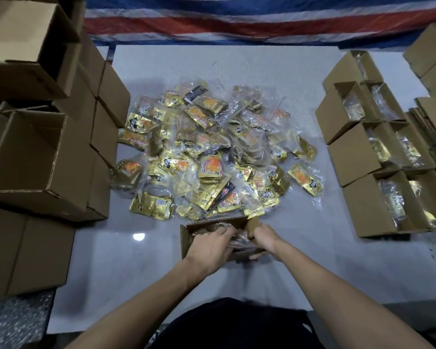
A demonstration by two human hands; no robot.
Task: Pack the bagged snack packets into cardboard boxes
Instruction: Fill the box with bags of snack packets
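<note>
Head camera looks down on your grey table (pixel 237 61), and both of your bare forearms reach forward from 6 o'clock to a small open box (pixel 186 238) that sits on the table just on your side of the centre.

Your left hand (pixel 209 245) lies over the box's near left part with its fingers dipping inside, onto a clear bag (pixel 239 241) that fills the opening. The fingertips are hidden by the bag and the box wall, so you cannot tell from this view whether they pinch the bag or only press on it.

Your right hand (pixel 262 240) is wrapped round the box's right end: fingers curled over the upright flap at the far corner, thumb tucked along the near edge.

Just beyond the box, toward 12 o'clock and touching its far rim, spreads the pile of bagged snack packets (pixel 212 152), gold foil with orange prints inside clear bags, loosely heaped across the middle of the table.

At 3 o'clock stand the filled boxes (pixel 350 159), two rows with flaps up and bags showing inside. Past them at the right edge leans flattened cardboard (pixel 433 147).

At 9 o'clock the empty boxes (pixel 35 157) are stacked, several on their sides with mouths facing you.

At 12 o'clock a red, white and blue striped tarp (pixel 237 18) hangs behind the table.
</note>
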